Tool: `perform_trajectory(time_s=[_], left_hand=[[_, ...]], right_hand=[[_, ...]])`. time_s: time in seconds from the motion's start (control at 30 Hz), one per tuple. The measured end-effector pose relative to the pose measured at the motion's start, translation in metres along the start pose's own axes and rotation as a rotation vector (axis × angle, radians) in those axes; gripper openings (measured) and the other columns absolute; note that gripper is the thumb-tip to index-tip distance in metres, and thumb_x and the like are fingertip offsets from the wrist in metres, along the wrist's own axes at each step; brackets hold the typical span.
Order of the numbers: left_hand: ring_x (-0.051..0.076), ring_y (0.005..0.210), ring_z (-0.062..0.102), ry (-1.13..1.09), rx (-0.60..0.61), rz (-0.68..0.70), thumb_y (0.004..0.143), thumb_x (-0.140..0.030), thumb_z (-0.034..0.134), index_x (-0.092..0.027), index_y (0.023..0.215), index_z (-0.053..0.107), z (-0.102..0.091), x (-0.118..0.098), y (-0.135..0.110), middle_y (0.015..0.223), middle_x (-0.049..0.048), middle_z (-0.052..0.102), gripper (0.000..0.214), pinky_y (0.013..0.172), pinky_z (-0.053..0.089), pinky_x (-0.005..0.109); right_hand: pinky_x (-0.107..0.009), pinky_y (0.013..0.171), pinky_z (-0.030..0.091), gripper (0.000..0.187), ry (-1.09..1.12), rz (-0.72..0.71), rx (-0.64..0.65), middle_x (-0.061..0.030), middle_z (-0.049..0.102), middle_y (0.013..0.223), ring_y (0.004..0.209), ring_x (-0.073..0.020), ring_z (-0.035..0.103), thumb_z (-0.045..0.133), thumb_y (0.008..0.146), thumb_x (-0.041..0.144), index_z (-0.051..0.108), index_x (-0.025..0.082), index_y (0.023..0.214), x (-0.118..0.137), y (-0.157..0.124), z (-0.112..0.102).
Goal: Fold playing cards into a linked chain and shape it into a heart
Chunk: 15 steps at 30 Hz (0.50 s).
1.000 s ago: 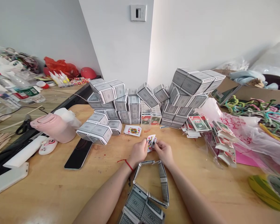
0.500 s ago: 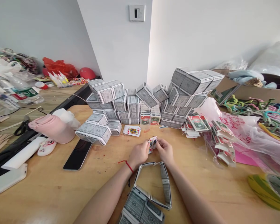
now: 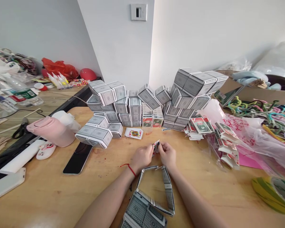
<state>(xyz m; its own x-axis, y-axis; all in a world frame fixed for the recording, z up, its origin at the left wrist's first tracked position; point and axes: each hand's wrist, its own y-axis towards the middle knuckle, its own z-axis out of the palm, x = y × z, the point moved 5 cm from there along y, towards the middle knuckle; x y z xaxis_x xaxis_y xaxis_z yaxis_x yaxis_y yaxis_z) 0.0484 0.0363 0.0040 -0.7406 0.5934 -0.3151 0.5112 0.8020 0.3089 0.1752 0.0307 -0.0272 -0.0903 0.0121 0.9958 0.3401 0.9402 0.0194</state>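
White card stock printed with red and blue court figures [image 3: 155,149], either one folded playing card or two, stands tilted at the frame's centre, pinched by the left hand [image 3: 142,156] and the right hand [image 3: 168,156], fingertips close together. Below, an angular loop of grey-patterned folded cards [image 3: 168,187] lies between the forearms at lower centre.

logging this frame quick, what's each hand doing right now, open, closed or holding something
Left hand: closed, pinching one or more playing cards.
Right hand: closed, fingers at the cards' other side.
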Motion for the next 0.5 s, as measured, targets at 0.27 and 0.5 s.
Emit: perform_trajectory(time_s=[0.27, 0.5], left_hand=[[0.016, 0.053, 0.057, -0.142, -0.14, -0.281, 0.086, -0.026, 0.027, -0.017, 0.08, 0.045, -0.007, 0.021, -0.004, 0.061, 0.006, 0.06, 0.021, 0.046, 0.03, 0.024], [0.015, 0.055, 0.057, -0.277, -0.082, -0.252, 0.086, -0.027, 0.027, -0.017, 0.086, 0.046, -0.002, 0.02, -0.003, 0.064, 0.0053, 0.06, 0.022, 0.047, 0.032, 0.023]], right_hand=[[-0.036, 0.066, 0.052, 0.034, 0.222, 0.102, 0.38, -0.0064, 0.069, 0.074, 0.065, -0.0214, 0.064, 0.062, 0.063, 0.046, 0.062, 0.016, 0.08, 0.009, -0.002, 0.017], [-0.033, 0.063, 0.051, 0.026, 0.099, 0.045, 0.26, -0.0059, 0.069, 0.071, 0.064, -0.0213, 0.064, 0.06, 0.066, 0.041, 0.063, 0.016, 0.072, 0.008, -0.002, 0.013]])
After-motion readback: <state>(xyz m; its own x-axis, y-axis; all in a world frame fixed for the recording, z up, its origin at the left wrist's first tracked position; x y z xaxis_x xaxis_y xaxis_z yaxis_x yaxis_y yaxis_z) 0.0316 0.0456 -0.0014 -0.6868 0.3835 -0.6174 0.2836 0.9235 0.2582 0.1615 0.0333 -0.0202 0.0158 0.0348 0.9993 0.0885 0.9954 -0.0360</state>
